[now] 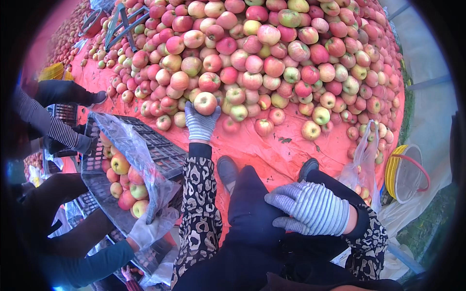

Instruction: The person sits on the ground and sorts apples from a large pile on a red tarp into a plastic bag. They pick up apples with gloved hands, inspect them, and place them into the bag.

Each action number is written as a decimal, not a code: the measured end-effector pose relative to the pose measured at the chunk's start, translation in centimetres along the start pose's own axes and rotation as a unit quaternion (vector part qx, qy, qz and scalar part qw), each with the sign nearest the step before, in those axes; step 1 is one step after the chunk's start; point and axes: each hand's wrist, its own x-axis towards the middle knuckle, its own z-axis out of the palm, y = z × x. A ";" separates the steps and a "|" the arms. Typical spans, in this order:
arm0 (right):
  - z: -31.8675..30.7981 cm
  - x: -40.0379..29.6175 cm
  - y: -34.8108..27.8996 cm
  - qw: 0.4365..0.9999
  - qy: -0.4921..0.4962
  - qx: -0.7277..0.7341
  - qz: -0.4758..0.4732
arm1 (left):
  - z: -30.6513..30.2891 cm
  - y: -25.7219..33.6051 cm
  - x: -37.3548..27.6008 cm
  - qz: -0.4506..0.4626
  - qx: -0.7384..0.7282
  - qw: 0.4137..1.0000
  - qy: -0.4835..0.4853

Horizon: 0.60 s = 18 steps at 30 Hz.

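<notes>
A large heap of red and yellow-green apples (pixel 255 63) lies on a red plastic sheet (pixel 255 152) before me. My left hand (pixel 202 122), in a grey striped knit glove, reaches to the heap's near edge with its fingers around a pale red apple (pixel 205 103). My right hand (pixel 311 209), gloved alike, is over my right thigh, fingers loosely bent and apart, with nothing visible in it. At left, a black plastic crate (pixel 109 207) lined with clear plastic film (pixel 140 145) holds several apples (pixel 125 182).
A co-worker's white-gloved hand (pixel 149 229) grips the film at the crate's edge; another co-worker's gloved hand (pixel 83 143) touches its far side. A yellow bucket (pixel 397 172) with a red handle and a clear plastic bag (pixel 364 156) stand right. A metal-framed stool (pixel 125 27) is at the upper left.
</notes>
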 end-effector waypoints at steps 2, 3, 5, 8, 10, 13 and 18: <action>0.1 -0.5 0.8 1.000 -0.002 0.021 0.013 | 3.5 -0.1 -3.3 -0.150 -0.171 0.974 -0.011; -0.4 -0.3 0.7 0.999 -0.022 0.026 0.030 | 3.8 0.3 -4.5 -0.164 -0.147 0.975 0.016; -0.4 -0.2 1.6 0.998 0.009 0.041 0.037 | 5.4 0.1 -6.9 -0.159 -0.082 0.984 0.016; 0.1 -0.3 3.6 0.983 0.091 0.121 0.101 | 8.5 0.4 -9.9 -0.194 -0.034 0.980 -0.018; 1.0 -0.5 5.3 0.947 0.194 0.222 0.124 | 11.3 -0.1 -11.6 -0.206 0.032 0.976 -0.070; 1.2 0.3 6.6 0.887 0.229 0.357 0.183 | 14.9 0.7 -14.2 -0.163 0.162 0.966 -0.119; 2.3 1.5 7.5 0.775 0.214 0.535 0.259 | 16.4 -4.1 -15.1 0.254 0.539 0.775 -0.211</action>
